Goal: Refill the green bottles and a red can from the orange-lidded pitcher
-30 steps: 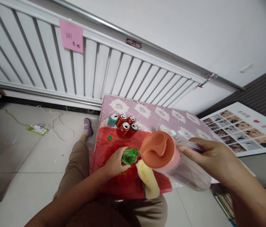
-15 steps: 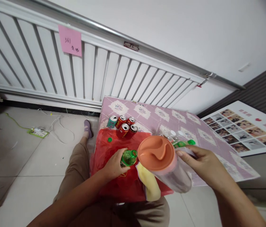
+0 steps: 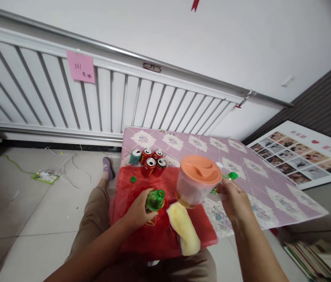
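Forearms (image 3: 102, 248) are slanting inward as we are wrapping our left hand (image 3: 138, 209) around the green bottle (image 3: 155, 200), holding it tilted over the red sheet (image 3: 153, 241); we are clamping our right hand (image 3: 236, 199), apparently, onto the side of the orange-lidded pitcher (image 3: 195, 188), holding it nearly upright near the bottle.

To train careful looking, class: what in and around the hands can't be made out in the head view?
All in the head view:
Green bottle: lower body mostly hidden by the left hand.
Pitcher: handle covered by the right hand, and blurred.
Green-capped object: mostly hidden by pitcher and right hand.
Cans: lettering too small.
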A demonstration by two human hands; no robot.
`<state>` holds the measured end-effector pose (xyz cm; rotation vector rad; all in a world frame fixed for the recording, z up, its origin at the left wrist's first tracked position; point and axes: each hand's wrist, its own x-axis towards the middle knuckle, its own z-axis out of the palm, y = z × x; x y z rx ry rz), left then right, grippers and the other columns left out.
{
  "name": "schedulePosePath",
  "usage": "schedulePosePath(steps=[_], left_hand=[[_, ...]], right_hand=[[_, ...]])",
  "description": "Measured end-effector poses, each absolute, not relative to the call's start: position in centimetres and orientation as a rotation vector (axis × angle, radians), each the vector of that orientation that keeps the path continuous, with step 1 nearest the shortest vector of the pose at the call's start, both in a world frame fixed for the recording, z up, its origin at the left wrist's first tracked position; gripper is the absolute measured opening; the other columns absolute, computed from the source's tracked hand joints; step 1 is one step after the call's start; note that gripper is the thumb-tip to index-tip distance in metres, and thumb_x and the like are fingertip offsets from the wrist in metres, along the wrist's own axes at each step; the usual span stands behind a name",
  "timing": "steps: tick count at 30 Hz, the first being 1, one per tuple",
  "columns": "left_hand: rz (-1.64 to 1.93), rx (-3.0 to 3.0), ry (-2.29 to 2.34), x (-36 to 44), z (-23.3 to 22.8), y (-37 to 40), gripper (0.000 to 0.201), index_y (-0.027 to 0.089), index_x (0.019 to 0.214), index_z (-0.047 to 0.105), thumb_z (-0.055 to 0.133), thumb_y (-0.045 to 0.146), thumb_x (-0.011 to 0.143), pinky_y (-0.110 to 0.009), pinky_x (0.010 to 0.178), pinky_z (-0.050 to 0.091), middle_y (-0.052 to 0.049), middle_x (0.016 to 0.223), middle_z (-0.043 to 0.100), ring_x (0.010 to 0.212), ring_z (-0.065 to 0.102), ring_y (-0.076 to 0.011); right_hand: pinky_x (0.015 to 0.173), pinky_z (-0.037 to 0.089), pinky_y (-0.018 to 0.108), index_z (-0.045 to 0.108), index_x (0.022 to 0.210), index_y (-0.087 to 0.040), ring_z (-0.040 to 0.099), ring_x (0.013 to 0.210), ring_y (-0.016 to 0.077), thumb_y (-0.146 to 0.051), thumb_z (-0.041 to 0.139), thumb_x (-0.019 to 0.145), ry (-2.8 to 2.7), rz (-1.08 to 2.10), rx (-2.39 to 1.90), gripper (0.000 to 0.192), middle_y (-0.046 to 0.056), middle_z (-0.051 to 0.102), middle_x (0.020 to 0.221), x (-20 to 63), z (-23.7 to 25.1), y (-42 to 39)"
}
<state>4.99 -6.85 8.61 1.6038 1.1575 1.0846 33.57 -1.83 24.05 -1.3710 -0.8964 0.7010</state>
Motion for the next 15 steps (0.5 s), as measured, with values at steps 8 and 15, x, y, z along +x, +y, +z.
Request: schedulePosePath(steps=[8,15], left_hand=[[1.119,1.604,1.164,5.1,8.4,-6.9,0.077,0.018,0.137,0.042,0.077,0.017,0.068,-0.048,0.111,0.042,-0.015,0.138,0.055,0.127,0.056,-0.0287],[1.093,1.631,1.177,5.2,8.4,-6.9,0.078,0.018,0.138,0.042,0.077,0.018,0.068,-0.048,0.115,0.039,-0.015,0.141,0.053,0.132,0.052,-0.0288]], right_hand=[[0.052,0.037,0.024,0.052,0.061,-0.021,0.041,0.051,0.0087,-0.059,0.074,0.061,-0.767,0.688,-1.234,0.044,-0.008,0.047,0.053,29.8,18.4,0.1],[0.054,0.036,0.025,0.052,0.06,-0.021,0.041,0.054,0.0094,-0.06,0.07,0.064,-0.716,0.674,-1.254,0.043,-0.008,0.047,0.054,27.8,14.8,0.9]])
